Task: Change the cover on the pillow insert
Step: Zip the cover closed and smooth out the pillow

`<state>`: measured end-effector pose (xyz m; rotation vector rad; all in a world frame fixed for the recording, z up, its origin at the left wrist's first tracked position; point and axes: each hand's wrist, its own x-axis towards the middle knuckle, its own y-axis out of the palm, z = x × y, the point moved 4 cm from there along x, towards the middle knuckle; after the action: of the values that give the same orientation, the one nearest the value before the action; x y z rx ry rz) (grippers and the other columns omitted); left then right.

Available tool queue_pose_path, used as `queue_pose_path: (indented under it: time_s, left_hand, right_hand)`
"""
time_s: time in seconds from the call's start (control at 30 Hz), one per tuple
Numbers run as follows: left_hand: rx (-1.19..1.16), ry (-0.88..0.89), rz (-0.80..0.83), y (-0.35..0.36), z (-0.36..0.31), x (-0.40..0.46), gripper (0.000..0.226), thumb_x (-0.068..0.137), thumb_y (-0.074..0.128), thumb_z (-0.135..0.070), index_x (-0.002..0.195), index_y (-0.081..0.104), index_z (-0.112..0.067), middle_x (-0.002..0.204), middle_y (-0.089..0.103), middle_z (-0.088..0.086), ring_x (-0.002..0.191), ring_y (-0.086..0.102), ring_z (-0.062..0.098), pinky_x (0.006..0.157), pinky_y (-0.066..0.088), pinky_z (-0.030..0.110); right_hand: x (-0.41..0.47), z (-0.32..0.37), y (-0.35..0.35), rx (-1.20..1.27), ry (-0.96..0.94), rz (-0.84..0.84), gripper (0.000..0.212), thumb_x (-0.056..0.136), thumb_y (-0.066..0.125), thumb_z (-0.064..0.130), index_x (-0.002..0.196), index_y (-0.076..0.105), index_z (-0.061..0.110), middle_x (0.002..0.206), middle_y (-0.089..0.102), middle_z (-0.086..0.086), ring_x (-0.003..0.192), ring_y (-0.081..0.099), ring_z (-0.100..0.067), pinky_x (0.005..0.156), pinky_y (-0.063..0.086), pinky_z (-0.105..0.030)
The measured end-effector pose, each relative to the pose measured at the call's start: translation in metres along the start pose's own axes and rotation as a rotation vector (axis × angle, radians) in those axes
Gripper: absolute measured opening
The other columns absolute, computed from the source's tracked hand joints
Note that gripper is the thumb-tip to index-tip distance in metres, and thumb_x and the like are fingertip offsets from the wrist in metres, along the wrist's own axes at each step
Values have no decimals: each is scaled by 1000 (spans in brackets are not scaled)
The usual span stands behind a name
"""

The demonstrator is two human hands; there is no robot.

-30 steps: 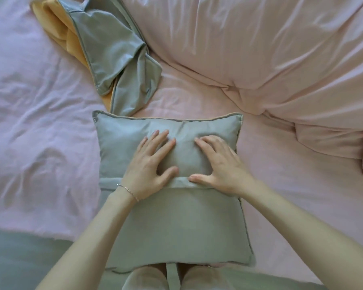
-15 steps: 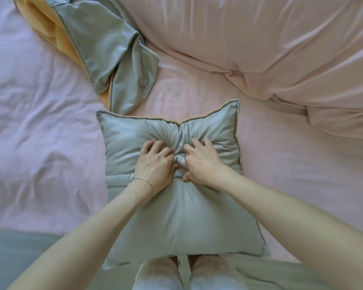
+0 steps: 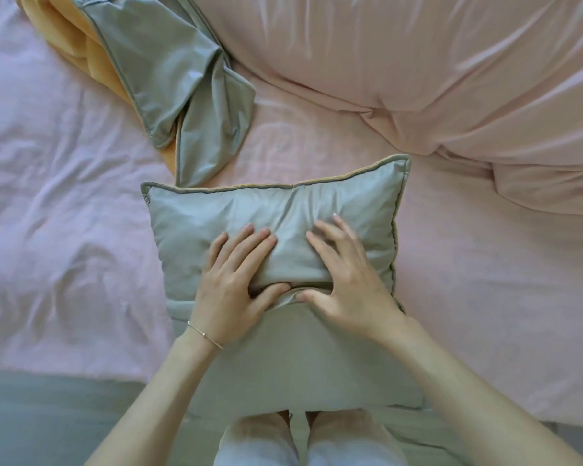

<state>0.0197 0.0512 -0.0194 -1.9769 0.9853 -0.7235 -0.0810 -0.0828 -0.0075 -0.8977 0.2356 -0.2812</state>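
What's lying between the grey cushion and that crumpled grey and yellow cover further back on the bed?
In the head view, only bare pink sheet separates the cushion from the crumpled cover.

Bare forearms, a thin silver bracelet (image 3: 205, 334) on the left wrist, seemingly pale trousers (image 3: 310, 442).

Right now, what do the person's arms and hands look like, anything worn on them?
Both forearms are bare, with no sleeves in view. The left hand has a thin silver chain bracelet with a small bar at the wrist. The right hand wears nothing that shows: no ring, watch or glove. Fingernails look short and unpainted.
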Motion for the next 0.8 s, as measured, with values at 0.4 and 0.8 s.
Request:
queue_pose_path:
  time_s: [0.4, 0.8]
  left_hand:
    - [-5, -201, 168, -27, 65, -12, 76, 80, 41, -61, 142, 30, -18, 146, 28, -7, 140, 10, 10, 112, 7, 45]
    - [319, -14, 247, 17, 75, 3, 67, 78, 35, -61, 122, 59, -16, 130, 57, -2, 125, 49, 22, 104, 14, 46]
  right_hand:
    - [70, 35, 15, -413, -137, 604, 120, 69, 53, 75, 147, -12, 11, 155, -18, -7, 140, -23, -19, 114, -14, -41]
    - [76, 32, 60, -565, -51, 752, 105, 76, 53, 67, 146, 11, 3, 156, 5, -10, 144, -6, -19, 113, -10, -48]
